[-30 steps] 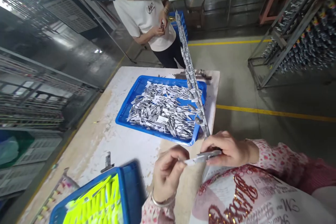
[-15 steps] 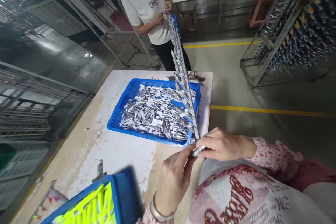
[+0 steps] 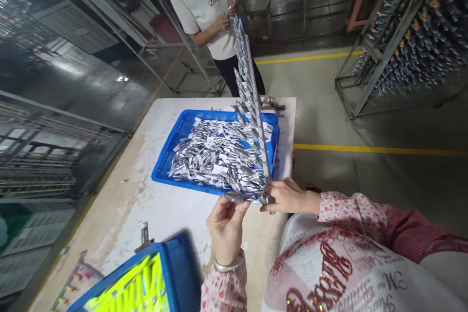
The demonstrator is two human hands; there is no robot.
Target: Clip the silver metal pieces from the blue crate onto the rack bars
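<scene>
My left hand (image 3: 227, 228) pinches a silver fish-shaped lure body (image 3: 234, 198) over the near edge of a blue tray (image 3: 204, 188). My right hand (image 3: 290, 196) is closed at the near end of a long metal strip (image 3: 263, 148), its fingers around another silver lure body (image 3: 266, 198); whether they also grip the strip is hard to tell. Similar silver pieces (image 3: 243, 107) hang in a row along the strip, which reaches away over the tray. Many loose silver pieces with white tabs (image 3: 212, 156) lie heaped in the tray.
A blue bin (image 3: 183, 265) of bright yellow pieces (image 3: 135, 285) stands at the table's near left, beside a metal clamp (image 3: 144, 238). Another person (image 3: 204, 14) stands beyond the table (image 3: 142, 180), hands at the strip's far end. Loaded racks (image 3: 369, 70) stand right.
My hands have moved apart. The left has shifted left with a lure body; the right has moved slightly left at the strip's near end. The strip has shifted slightly left.
</scene>
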